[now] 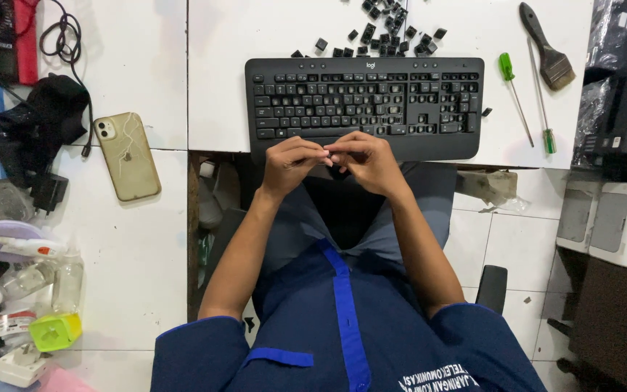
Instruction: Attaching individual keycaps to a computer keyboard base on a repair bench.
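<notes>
The left hand (pixel 289 164) and the right hand (pixel 366 161) are brought together at the fingertips, both curled nearly shut, just in front of the near edge of a wide black plastic computer keyboard (pixel 365 98). Something very small appears to be pinched between the fingertips of the two hands; what it is cannot be told, since the fingers hide it. The keyboard lies directly ahead of both hands, its long axis running left to right across the white table (pixel 241 33), and neither hand is clearly nearer to it, both being held over its lower middle edge. Several gaps are seen among its rows of keys. Beyond the keyboard's far edge, a loose scatter of small black keycaps (pixel 390 29) is spread on the table. To the right, well apart from the hands, a green-handled screwdriver (pixel 515 91) and a dark-handled paintbrush (pixel 548 52) are laid. To the left, a gold phone with a cracked back (pixel 126 155) is set face down.
</notes>
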